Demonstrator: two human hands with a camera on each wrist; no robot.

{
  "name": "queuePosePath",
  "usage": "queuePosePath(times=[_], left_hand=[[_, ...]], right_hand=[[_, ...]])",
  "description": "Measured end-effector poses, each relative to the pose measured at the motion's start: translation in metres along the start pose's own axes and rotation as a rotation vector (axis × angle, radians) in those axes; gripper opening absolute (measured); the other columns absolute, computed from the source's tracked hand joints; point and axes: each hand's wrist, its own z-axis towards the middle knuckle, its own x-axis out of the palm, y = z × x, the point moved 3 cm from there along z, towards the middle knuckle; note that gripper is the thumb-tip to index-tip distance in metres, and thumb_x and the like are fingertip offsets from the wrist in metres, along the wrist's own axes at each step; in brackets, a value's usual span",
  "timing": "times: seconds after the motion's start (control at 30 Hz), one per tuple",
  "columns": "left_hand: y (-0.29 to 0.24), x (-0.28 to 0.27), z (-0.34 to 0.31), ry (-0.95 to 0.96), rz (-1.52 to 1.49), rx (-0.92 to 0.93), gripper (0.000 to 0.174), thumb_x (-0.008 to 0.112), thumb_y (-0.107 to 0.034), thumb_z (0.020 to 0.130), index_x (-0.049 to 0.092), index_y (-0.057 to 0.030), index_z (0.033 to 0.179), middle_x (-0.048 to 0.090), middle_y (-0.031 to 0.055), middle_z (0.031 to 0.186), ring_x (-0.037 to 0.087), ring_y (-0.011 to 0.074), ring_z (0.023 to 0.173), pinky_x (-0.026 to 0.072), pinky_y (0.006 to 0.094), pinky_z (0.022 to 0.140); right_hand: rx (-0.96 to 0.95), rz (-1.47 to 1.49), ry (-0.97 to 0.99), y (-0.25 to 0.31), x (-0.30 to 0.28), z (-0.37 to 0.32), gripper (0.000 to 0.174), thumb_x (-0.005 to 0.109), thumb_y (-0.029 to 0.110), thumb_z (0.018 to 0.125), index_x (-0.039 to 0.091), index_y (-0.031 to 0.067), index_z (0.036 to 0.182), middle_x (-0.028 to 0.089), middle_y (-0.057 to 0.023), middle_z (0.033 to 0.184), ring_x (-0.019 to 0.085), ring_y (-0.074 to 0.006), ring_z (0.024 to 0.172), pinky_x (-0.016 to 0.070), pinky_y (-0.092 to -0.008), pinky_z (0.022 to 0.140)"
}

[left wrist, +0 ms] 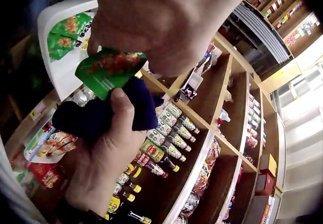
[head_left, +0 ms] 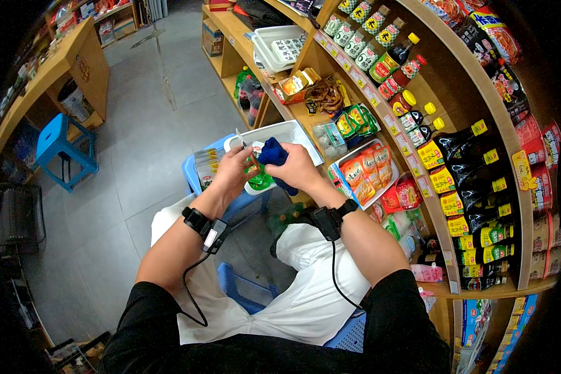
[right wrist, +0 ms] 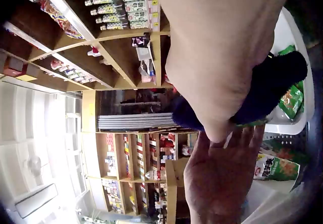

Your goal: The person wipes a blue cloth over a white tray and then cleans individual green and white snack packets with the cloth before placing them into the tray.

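Observation:
In the head view my left hand (head_left: 234, 169) and right hand (head_left: 299, 167) meet over a white bin (head_left: 298, 134). The left hand pinches a green snack packet (left wrist: 108, 73), plain in the left wrist view. A dark blue cloth (head_left: 272, 153) is bunched in the right hand, whose thumb lies against the packet. Other green packets (left wrist: 65, 35) lie inside the bin. In the right wrist view the left palm (right wrist: 222, 173) faces up beneath the cloth, and its fingertips are partly hidden.
Left of the bin, more packets (head_left: 207, 167) stand in a blue container (head_left: 191, 174). To the right, a shelf of sauce bottles (head_left: 461, 174) curves close by. A tray of orange packets (head_left: 368, 171) sits beside the right forearm. A blue stool (head_left: 65, 149) stands on the grey floor (head_left: 149, 124).

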Motion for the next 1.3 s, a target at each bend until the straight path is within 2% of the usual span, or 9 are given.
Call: queuePosePath(times=[0.17,0.37,0.47,0.5,0.63,0.73,0.9,1.07,1.3], left_hand=[[0.016,-0.014,0.026,0.069,-0.179,0.019,0.041,0.044,-0.017,0.11,0.041,-0.0068,0.149,0.063,0.0101,0.128,0.062,0.0244,0.115,0.05,0.0489,0.101],[0.001,-0.006,0.012,0.069,-0.227,0.023,0.035,0.034,-0.016,0.111,0.046,-0.0073,0.142,0.066,0.0122,0.122,0.064,0.0273,0.11,0.0535,0.0509,0.097],[-0.005,0.0,0.005,0.06,-0.273,0.002,0.035,0.035,-0.023,0.111,0.053,-0.007,0.137,0.067,0.0137,0.118,0.067,0.0291,0.107,0.0546,0.0504,0.098],[-0.004,0.0,0.004,0.077,-0.31,-0.024,0.036,0.036,-0.025,0.111,0.054,-0.0061,0.136,0.068,0.0137,0.117,0.067,0.0293,0.106,0.0547,0.0502,0.098],[0.006,-0.005,0.021,0.088,-0.453,-0.006,0.039,0.036,-0.028,0.112,0.057,-0.002,0.131,0.068,0.0155,0.121,0.068,0.0297,0.109,0.0543,0.0469,0.1],[0.005,-0.003,0.019,0.097,-0.435,0.012,0.039,0.036,-0.028,0.111,0.056,-0.0022,0.132,0.067,0.0164,0.124,0.067,0.0304,0.112,0.0536,0.0474,0.103],[0.006,-0.006,0.02,0.133,-0.443,-0.026,0.039,0.037,-0.027,0.11,0.055,-0.0015,0.134,0.067,0.0169,0.127,0.067,0.0313,0.115,0.0527,0.0493,0.105],[0.004,-0.001,0.015,0.137,-0.407,0.046,0.035,0.038,-0.021,0.11,0.052,-0.0058,0.138,0.065,0.0155,0.129,0.065,0.0303,0.116,0.0515,0.0496,0.106],[0.003,0.002,0.01,0.197,-0.215,0.055,0.037,0.034,-0.009,0.109,0.047,-0.0102,0.143,0.063,0.0099,0.13,0.065,0.0273,0.115,0.052,0.0491,0.105]], right_hand=[[-0.117,0.066,0.12,0.019,0.008,-0.007,0.036,0.084,0.028,0.075,0.072,0.0018,0.097,0.073,-0.0174,0.083,0.071,-0.029,0.075,0.0555,-0.0393,0.072],[-0.127,-0.002,-0.014,0.01,0.008,-0.004,0.035,0.083,0.026,0.079,0.071,0.0016,0.1,0.073,-0.0193,0.087,0.072,-0.0348,0.08,0.0562,-0.0415,0.074],[-0.059,0.038,-0.171,0.008,-0.003,-0.003,0.031,0.079,0.023,0.08,0.07,0.0014,0.1,0.073,-0.0194,0.087,0.072,-0.0354,0.08,0.056,-0.0416,0.074],[-0.076,-0.019,-0.167,0.007,-0.004,-0.002,0.029,0.079,0.016,0.083,0.07,0.0016,0.107,0.075,-0.0155,0.093,0.073,-0.0264,0.084,0.0557,-0.0382,0.078],[-0.201,-0.093,-0.134,0.023,0.002,-0.006,0.036,0.077,0.01,0.078,0.069,-0.0002,0.112,0.071,-0.0179,0.101,0.07,-0.0334,0.091,0.0549,-0.0394,0.083],[-0.368,-0.122,0.029,0.029,0.014,-0.012,0.049,0.07,0.001,0.068,0.067,-0.0009,0.117,0.066,-0.0183,0.106,0.066,-0.0372,0.099,0.0538,-0.0396,0.088],[-0.394,-0.145,0.105,0.035,0.017,-0.012,0.051,0.069,0.0,0.068,0.069,0.0007,0.118,0.066,-0.0183,0.105,0.066,-0.0385,0.098,0.0543,-0.0411,0.087],[-0.304,-0.171,-0.051,0.026,0.009,-0.006,0.04,0.07,0.004,0.069,0.074,0.0058,0.109,0.068,-0.0158,0.097,0.066,-0.0401,0.096,0.0545,-0.0459,0.084],[-0.251,-0.208,-0.162,0.012,-0.003,-0.001,0.04,0.071,0.006,0.068,0.073,0.0024,0.108,0.068,-0.0188,0.097,0.066,-0.042,0.094,0.054,-0.0477,0.084]])
